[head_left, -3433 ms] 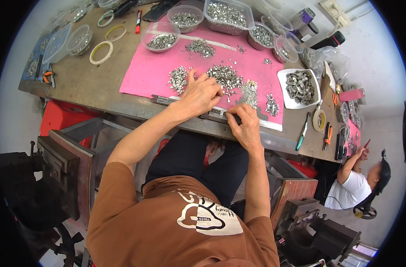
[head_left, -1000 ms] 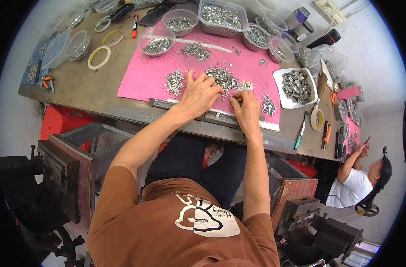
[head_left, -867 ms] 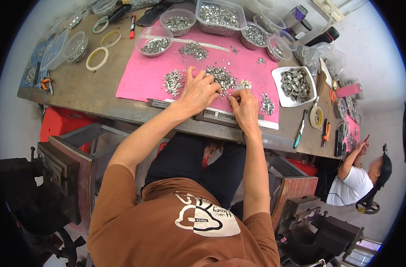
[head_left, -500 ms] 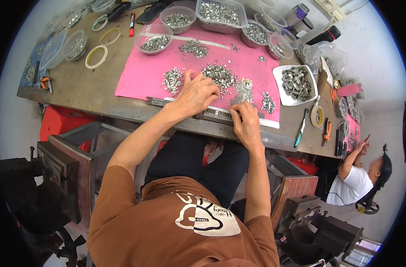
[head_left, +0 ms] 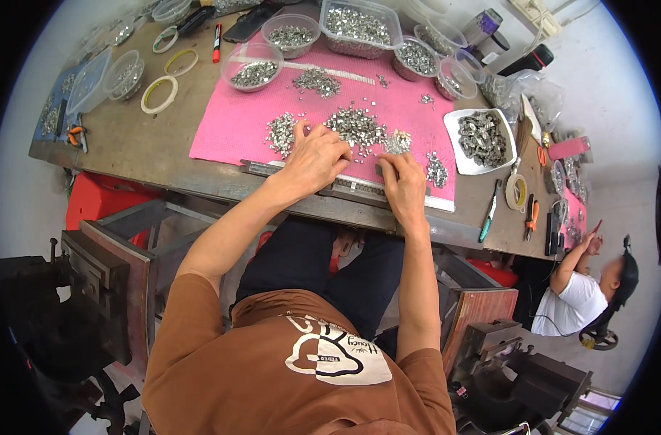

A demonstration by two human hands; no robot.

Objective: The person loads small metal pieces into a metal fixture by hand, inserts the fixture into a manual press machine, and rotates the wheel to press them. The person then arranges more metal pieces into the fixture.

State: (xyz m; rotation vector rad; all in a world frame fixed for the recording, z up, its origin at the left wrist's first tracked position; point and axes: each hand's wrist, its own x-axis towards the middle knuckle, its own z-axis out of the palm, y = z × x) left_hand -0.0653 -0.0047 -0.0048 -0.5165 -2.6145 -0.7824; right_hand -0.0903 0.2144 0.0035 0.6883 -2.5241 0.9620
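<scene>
My left hand [head_left: 317, 156] is bent over the long metal jig [head_left: 356, 190] at the table's front edge, its fingers curled together at the near side of a heap of small silver metal pieces [head_left: 356, 127]. Whatever its fingertips pinch is too small to tell. My right hand [head_left: 404, 180] is closed at the jig's right part, thumb and fingers drawn together, just below a pile of thin silver pieces [head_left: 397, 142]. What it grips is hidden. A row of small links or pieces lies along the jig. Another silver pile [head_left: 279, 135] lies left of my left hand.
A pink mat [head_left: 225, 130] covers the middle of the table. Clear tubs of metal pieces [head_left: 359, 29] stand at the back. At right are a white dish [head_left: 452, 134], a green-handled tool [head_left: 491, 212] and orange-handled pliers [head_left: 531, 217]. Another person [head_left: 573, 297] sits far right.
My right hand has shifted up slightly toward the pile of thin pieces and covers more of it. My left hand has moved a little left.
</scene>
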